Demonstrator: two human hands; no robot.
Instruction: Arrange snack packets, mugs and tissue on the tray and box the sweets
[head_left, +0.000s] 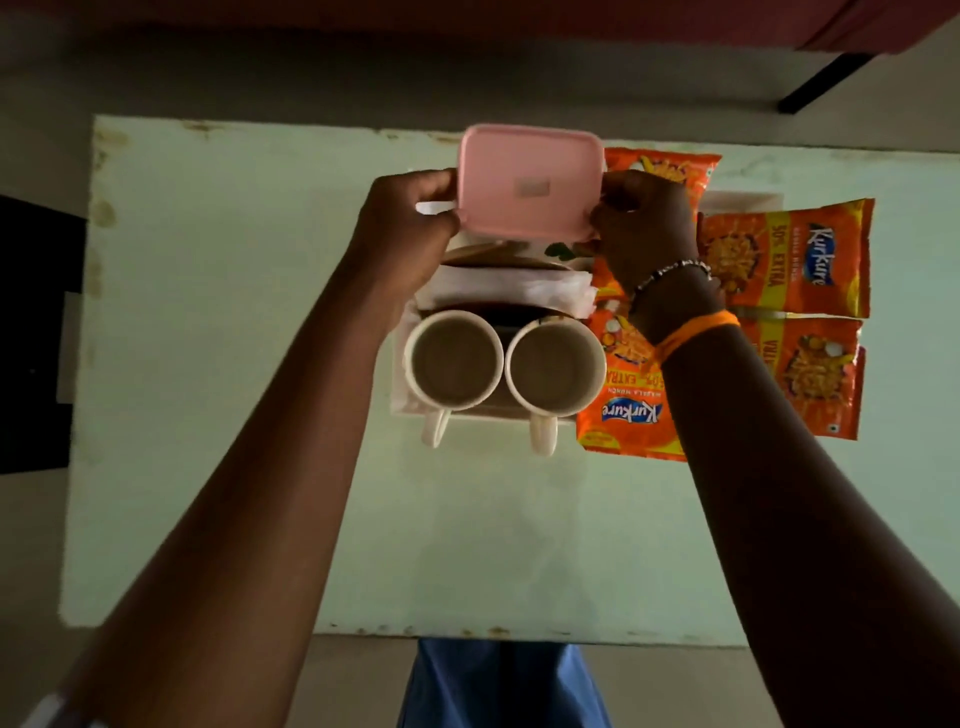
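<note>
A pale green table (218, 364) with chipped, stained edges stands in dim light on a grey floor (260, 78), with dark furniture (31, 332) at the left.

Left hand (410, 218) and right hand (644, 223) grip the pink lid (530, 182) above two mugs (453, 358)

From my remote feed, the only readable print sits on the orange snack packets at the worktop's right side. The far right packet (789, 257) carries the brand "Kurkure" in white on a blue oval, with "50% EXTRA" in red on a yellow band beside it. The near packet (626, 410) beside the mugs shows "Kurkure" again, upside down to my view, with "EXTRA" legible above it. Smaller lettering on these and the other packets is too fine to read.
</note>
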